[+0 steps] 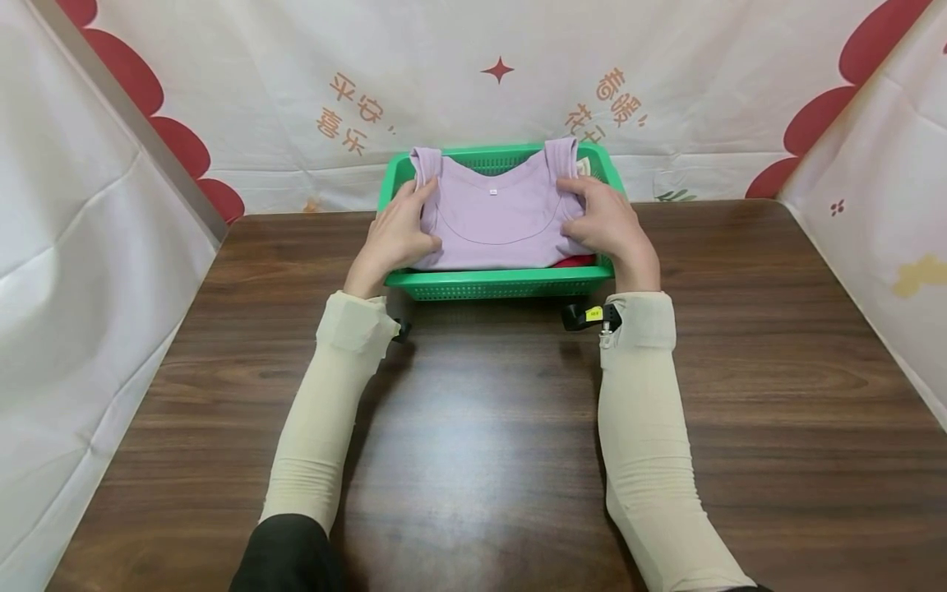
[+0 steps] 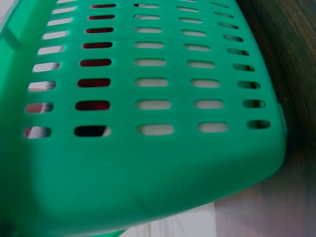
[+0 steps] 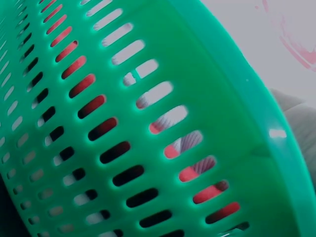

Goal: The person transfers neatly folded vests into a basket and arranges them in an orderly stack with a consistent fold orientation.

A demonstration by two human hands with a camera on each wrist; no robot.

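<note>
A folded lilac sleeveless top [image 1: 496, 210] lies in a green plastic basket [image 1: 503, 284], neckline toward the back. At its left side my left hand [image 1: 398, 232] holds the edge, with thumb and forefinger on the cloth. My right hand [image 1: 608, 220] grips the opposite edge the same way. The other fingers of both hands are mostly hidden. Some red cloth [image 1: 575, 261] shows under the top at the front right. In the left wrist view, the slotted basket wall [image 2: 148, 173] fills most of the picture. The right wrist view also shows mainly the basket wall [image 3: 207, 74].
The basket stands at the back of a dark wooden table [image 1: 473, 427]. Behind it hangs a white printed curtain [image 1: 444, 74], with more fabric along both sides. Small black wrist cameras, such as the right one [image 1: 590, 317], stick out from the sleeves near the basket's front.
</note>
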